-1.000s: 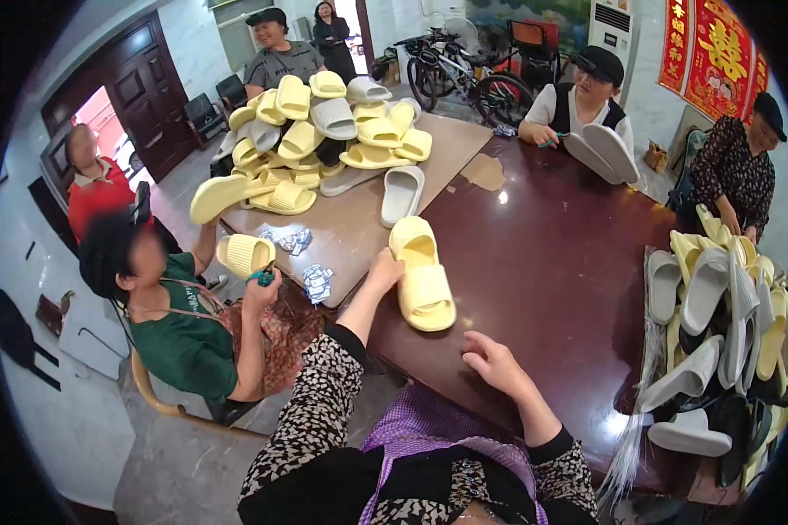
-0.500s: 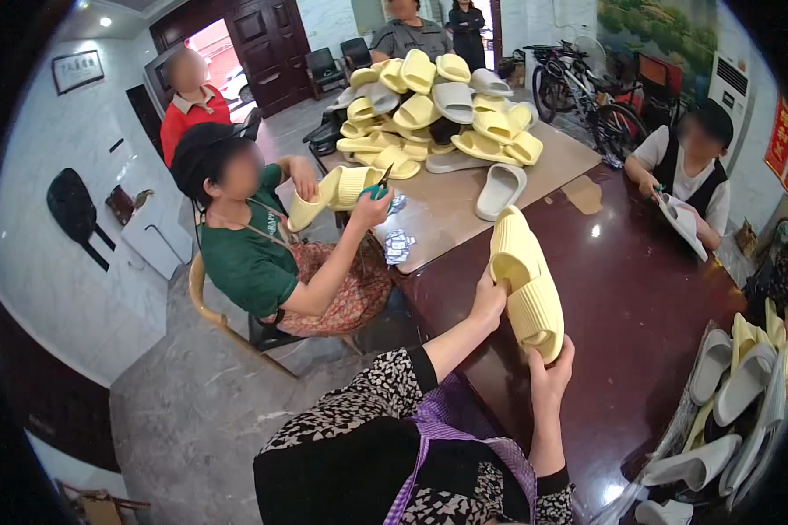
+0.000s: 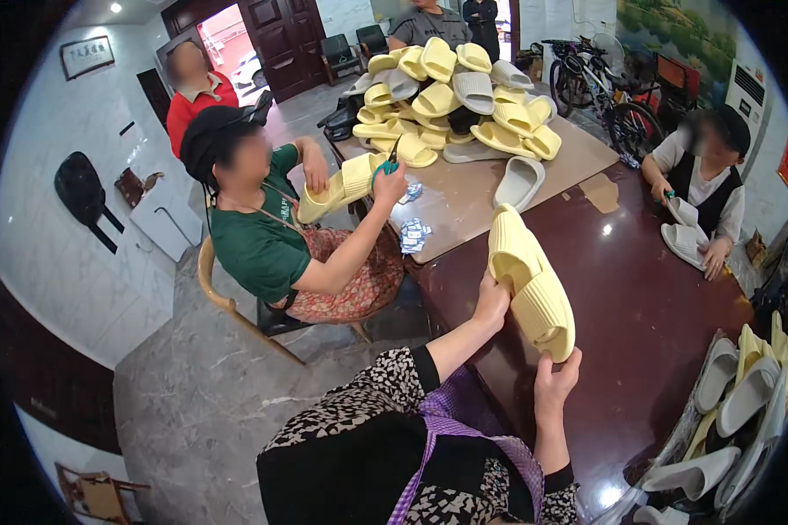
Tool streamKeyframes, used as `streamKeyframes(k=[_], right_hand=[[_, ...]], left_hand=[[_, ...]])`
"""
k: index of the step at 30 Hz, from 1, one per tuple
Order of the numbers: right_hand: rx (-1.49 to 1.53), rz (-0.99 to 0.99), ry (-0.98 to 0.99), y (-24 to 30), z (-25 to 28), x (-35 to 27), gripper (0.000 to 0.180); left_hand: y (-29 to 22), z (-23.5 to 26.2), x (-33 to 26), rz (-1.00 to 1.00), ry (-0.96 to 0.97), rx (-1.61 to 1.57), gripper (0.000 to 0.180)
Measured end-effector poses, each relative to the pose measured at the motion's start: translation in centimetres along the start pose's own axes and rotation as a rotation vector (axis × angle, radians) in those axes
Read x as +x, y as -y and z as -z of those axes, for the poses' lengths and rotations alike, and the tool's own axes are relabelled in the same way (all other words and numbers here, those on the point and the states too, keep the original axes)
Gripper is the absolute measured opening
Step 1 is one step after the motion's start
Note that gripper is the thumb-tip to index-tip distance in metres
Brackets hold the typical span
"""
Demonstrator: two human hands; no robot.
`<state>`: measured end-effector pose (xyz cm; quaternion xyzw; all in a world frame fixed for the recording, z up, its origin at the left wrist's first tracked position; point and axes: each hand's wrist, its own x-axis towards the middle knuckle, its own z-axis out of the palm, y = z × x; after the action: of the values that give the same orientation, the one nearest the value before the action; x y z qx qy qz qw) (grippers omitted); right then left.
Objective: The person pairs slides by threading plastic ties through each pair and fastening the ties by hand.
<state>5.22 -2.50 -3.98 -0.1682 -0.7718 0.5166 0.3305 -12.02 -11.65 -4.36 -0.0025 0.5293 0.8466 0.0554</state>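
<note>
Over the dark red table I hold a pair of pale yellow slippers (image 3: 538, 293), pressed together lengthwise, with ribbed straps. My left hand (image 3: 492, 302) is closed on their left side, its fingers partly hidden behind them. At the near end, my right hand (image 3: 556, 381) grips the tip between thumb and fingers. To my left, a co-worker in a green shirt holds another yellow slipper pair (image 3: 337, 188) and teal-handled scissors (image 3: 387, 171). Across at the right, a second co-worker handles light grey slippers (image 3: 683, 236).
A tall pile of yellow and grey slippers (image 3: 438, 105) covers the far tabletop (image 3: 464, 223). Small blue-and-white packets (image 3: 414, 234) lie near its left edge. At lower right stands a plastic-lined container of slippers (image 3: 744, 402). A wooden chair (image 3: 228, 302) is at the left.
The view has shifted slightly, while my hands keep their hold on the yellow slippers. The co-worker at the right has lowered the grey slippers toward the table, and two now show apart.
</note>
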Motion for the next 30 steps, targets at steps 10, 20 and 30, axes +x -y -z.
streamKeyframes(k=[10, 20, 30], right_hand=[[0.100, 0.048, -0.262, -0.6, 5.9, 2.0, 0.020], [0.015, -0.071, 0.115, 1.6, 14.7, 9.6, 0.027], [-0.315, 0.065, -0.121, -4.2, 11.7, 14.7, 0.039]], left_hand=[[0.3, 7.4, 3.2, -0.336, -0.233, 0.239, 0.035], [-3.4, 3.3, -0.1, 0.050, 0.234, 0.550, 0.046], [0.5, -1.9, -2.5, -0.112, 0.487, 0.863, 0.044]])
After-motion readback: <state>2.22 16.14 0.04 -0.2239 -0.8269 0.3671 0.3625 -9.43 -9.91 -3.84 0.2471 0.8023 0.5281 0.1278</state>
